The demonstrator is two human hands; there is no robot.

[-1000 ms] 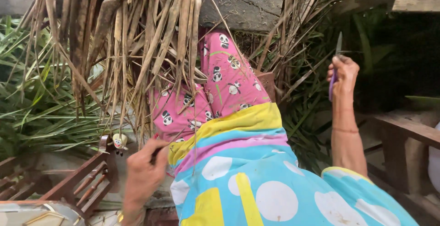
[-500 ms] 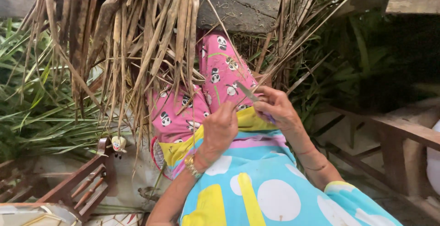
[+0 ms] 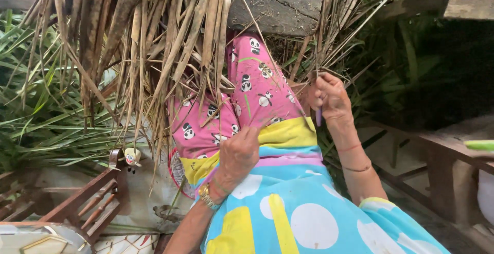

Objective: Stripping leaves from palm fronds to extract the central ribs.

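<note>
Head view is kinda messy: the right hand [image 3: 329, 95] is curled shut around a purple knife handle [image 3: 319, 116], just right of the pink panda-print knee [image 3: 257, 86], but only the handle's tip pokes out below the fist and the blade is hidden, so all I can say is the handle runs roughly up-down. Left hand [image 3: 238, 153], lower left of that knee, has its grip pinched closed on a thin dry leaf strip [image 3: 260, 124] slanting up-right, hard to follow against the dry palm fronds [image 3: 154, 43].

Your trousers [image 3: 254, 92]: pink w/ black-white pandas; top [image 3: 288, 202]: blue, white dots, yellow; knife handle [image 3: 319, 116] purple; leaves [image 3: 154, 43] tan.
</note>
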